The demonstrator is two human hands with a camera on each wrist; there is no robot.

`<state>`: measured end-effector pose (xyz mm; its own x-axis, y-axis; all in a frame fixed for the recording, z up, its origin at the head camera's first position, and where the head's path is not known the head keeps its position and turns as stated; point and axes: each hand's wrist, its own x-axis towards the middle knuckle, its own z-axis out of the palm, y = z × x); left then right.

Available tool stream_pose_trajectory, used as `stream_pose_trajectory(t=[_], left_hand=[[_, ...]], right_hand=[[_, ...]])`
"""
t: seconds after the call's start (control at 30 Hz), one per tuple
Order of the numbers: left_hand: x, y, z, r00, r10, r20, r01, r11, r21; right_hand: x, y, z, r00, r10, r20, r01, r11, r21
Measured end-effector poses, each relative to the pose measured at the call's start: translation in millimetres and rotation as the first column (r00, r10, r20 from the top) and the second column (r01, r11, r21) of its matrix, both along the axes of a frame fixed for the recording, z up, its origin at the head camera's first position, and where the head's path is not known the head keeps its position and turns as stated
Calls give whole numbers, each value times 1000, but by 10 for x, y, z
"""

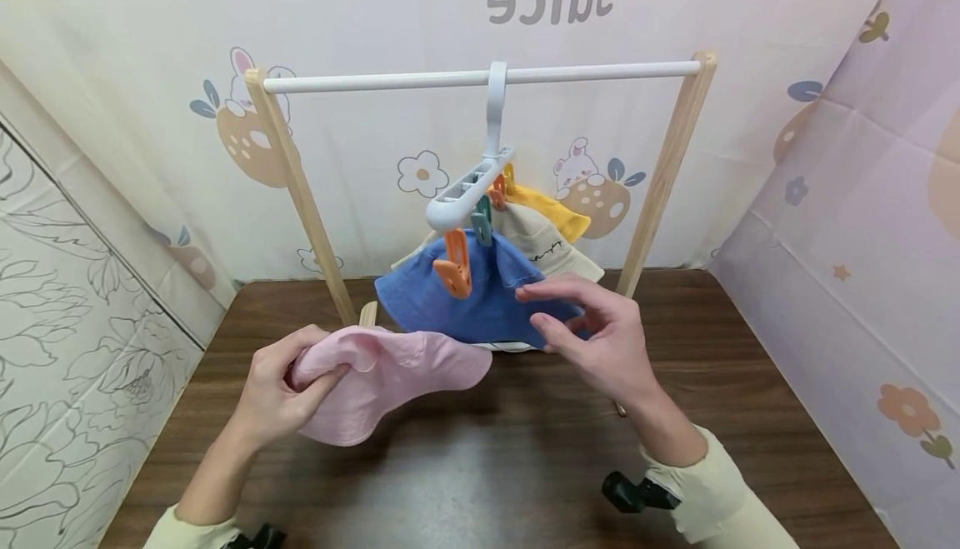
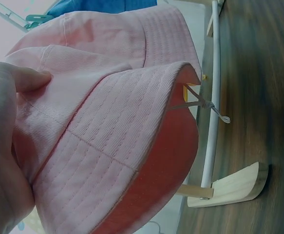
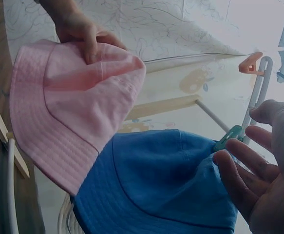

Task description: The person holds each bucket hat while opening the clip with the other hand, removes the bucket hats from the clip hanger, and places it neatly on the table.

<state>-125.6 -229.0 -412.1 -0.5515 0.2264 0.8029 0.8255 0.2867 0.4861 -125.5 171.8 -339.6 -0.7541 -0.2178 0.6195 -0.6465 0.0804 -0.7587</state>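
Observation:
My left hand (image 1: 281,386) grips a pink bucket hat (image 1: 397,370) by its crown, thumb on the near side; the left wrist view shows the hat's stitched brim (image 2: 107,131) up close. My right hand (image 1: 600,336) holds nothing, its fingers loosely bent beside a blue bucket hat (image 1: 465,303). That blue hat hangs from a green clip (image 1: 482,220) on a white clip hanger (image 1: 468,191). Nearest me on the hanger, an orange clip (image 1: 454,266) dangles with nothing in it. Behind the blue hat hang a cream hat (image 1: 536,237) and a yellow hat (image 1: 551,209), both partly hidden.
The hanger hooks over the white rail (image 1: 390,82) of a rack with wooden legs (image 1: 667,174). The rack stands on a dark wooden table (image 1: 720,416). Printed curtains (image 1: 360,7) enclose the back and sides.

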Motion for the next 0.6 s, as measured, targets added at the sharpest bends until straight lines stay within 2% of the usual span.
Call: stream_pose_trajectory(t=[0.23,0.6], left_hand=[[-8,-80,-35,999,35,-23,-35,999,25],[11,-200,-54,998,63,3,-63,997,48]], right_hand=[[-16,41,-14,999,35,-33,-37,997,-66],[-43,153,-37,998,38,-43,-43,992,-118]])
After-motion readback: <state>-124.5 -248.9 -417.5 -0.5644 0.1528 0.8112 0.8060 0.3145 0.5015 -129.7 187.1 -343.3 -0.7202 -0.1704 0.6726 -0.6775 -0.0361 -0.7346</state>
